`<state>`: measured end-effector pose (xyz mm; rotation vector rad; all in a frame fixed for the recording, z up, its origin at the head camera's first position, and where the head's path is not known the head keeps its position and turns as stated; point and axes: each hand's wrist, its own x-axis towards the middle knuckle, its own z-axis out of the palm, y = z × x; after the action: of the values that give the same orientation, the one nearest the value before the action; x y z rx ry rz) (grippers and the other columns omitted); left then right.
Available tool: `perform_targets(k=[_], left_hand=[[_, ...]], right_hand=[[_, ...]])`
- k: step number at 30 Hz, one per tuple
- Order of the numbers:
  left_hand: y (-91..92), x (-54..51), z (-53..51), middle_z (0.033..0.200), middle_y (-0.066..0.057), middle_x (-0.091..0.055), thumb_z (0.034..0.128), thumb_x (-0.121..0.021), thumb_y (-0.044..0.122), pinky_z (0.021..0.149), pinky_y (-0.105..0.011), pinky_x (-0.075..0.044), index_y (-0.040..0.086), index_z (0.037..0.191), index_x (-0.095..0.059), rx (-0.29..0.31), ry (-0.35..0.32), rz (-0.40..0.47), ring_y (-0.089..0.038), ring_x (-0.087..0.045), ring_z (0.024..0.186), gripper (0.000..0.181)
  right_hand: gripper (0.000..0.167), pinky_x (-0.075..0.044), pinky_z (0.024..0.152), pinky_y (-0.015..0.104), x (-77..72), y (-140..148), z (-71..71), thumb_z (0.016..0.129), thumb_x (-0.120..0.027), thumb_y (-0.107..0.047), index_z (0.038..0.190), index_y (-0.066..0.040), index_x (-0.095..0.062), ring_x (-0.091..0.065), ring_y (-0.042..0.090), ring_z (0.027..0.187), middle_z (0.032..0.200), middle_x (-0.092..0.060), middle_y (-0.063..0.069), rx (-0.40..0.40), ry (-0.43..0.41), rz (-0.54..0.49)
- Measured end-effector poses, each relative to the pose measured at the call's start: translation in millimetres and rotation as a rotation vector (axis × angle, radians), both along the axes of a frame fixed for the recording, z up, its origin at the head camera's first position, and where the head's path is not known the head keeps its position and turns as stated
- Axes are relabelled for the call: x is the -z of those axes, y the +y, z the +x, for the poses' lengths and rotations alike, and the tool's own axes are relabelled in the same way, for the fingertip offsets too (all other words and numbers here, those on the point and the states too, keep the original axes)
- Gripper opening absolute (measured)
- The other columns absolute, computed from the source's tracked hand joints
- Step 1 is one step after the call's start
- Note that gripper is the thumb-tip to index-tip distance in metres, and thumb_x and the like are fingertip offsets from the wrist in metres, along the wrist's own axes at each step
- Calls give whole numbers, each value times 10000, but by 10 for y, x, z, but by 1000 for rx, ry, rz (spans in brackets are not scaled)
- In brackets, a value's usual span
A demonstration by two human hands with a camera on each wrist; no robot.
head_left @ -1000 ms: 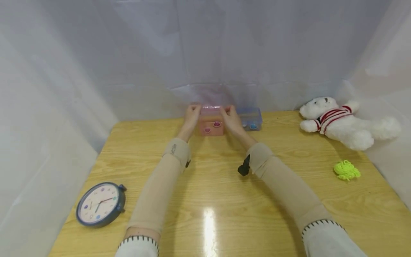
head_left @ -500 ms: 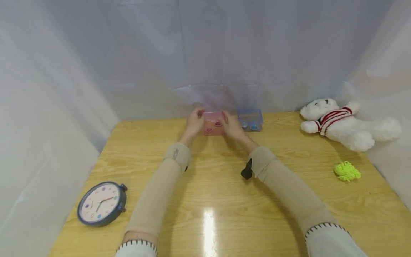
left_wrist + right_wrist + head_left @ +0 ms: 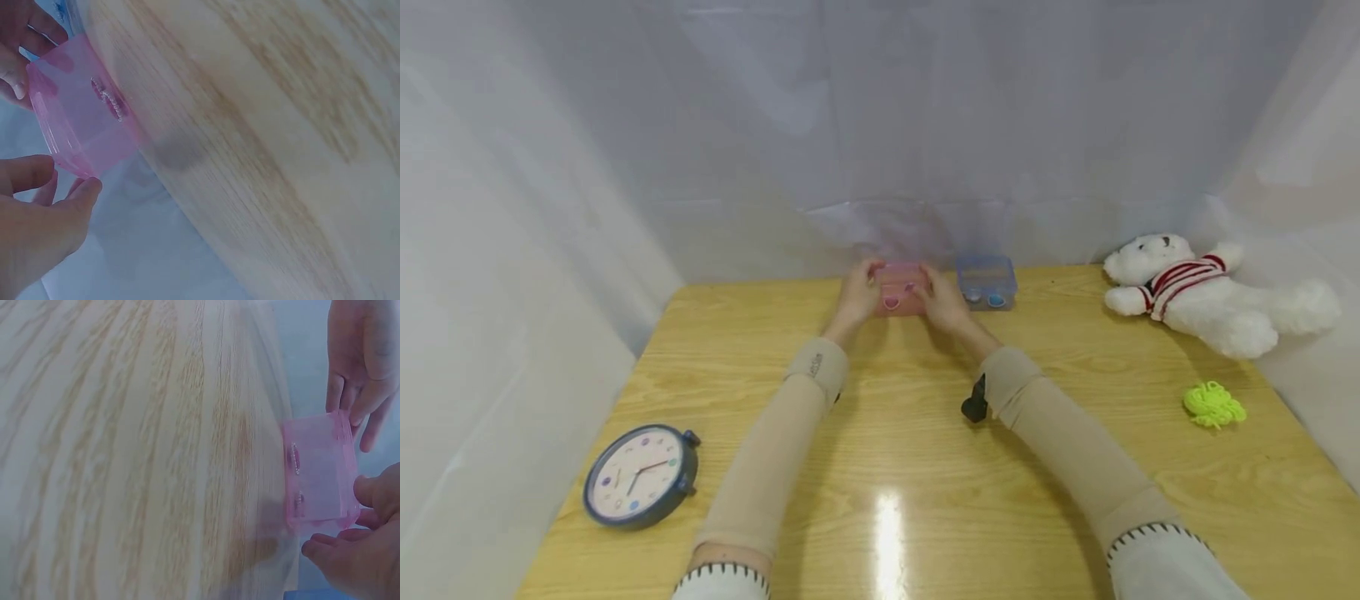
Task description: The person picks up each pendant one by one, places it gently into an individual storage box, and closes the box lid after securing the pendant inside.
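Observation:
A translucent pink plastic box (image 3: 901, 292) with gem-like decorations on its front sits at the table's back edge, between both hands. My left hand (image 3: 857, 296) holds its left end; in the left wrist view the thumb and fingers of that left hand (image 3: 47, 212) pinch a corner of the pink box (image 3: 87, 119). At the right end my right hand (image 3: 945, 302) grips the box. The right wrist view has the right hand's (image 3: 362, 540) thumb at the upper edge of the pink box (image 3: 322, 472) and its fingers below. Whatever is inside cannot be made out.
Just right of the right hand stands a translucent blue box (image 3: 987, 285). A white plush bear (image 3: 1210, 292) in a striped top lies at the back right, with a bundle of neon yellow string (image 3: 1213, 406) before it. A round clock (image 3: 640, 477) lies front left. Pale sheeting (image 3: 760, 167) hangs behind the table.
The upper part of the pink box has come down, and both hands have lowered with it, slightly nearer to me. The blue box, bear, string and clock have stayed in place.

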<state>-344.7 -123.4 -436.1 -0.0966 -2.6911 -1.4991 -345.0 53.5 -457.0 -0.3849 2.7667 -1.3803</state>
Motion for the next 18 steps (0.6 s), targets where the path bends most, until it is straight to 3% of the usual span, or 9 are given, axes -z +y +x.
perform_targets(k=[7, 14, 18], left_hand=[[-22, 22, 18, 1540, -258, -521, 899, -500, -206, 1292, -449, -391, -13, 1429, -577, 3, 6, -7, -398, -486, 1475, 569], [-42, 68, -4, 1540, -223, -520, 1032, -517, -62, 1290, -484, -389, 39, 1407, -597, 17, 34, -26, -384, -483, 1474, 397], [-39, 99, -8, 1547, -219, -510, 1040, -501, -53, 1294, -490, -382, 30, 1412, -584, 32, 30, -56, -385, -475, 1480, 390]], right_hand=[[564, -299, 1335, 499, 14, -12, 10, 1103, -518, -150, 1607, 33, -341, -398, 424, 1541, 1625, -428, 289, 5, -9, -2], [546, -331, 1319, 506, 3, 5, 0, 1102, -529, -150, 1601, 10, -374, -429, 422, 1521, 1604, -463, 280, 8, 3, 8], [544, -325, 1322, 501, 9, -5, -1, 1096, -531, -121, 1597, 21, -373, -422, 418, 1526, 1607, -457, 283, 7, -2, 10]])
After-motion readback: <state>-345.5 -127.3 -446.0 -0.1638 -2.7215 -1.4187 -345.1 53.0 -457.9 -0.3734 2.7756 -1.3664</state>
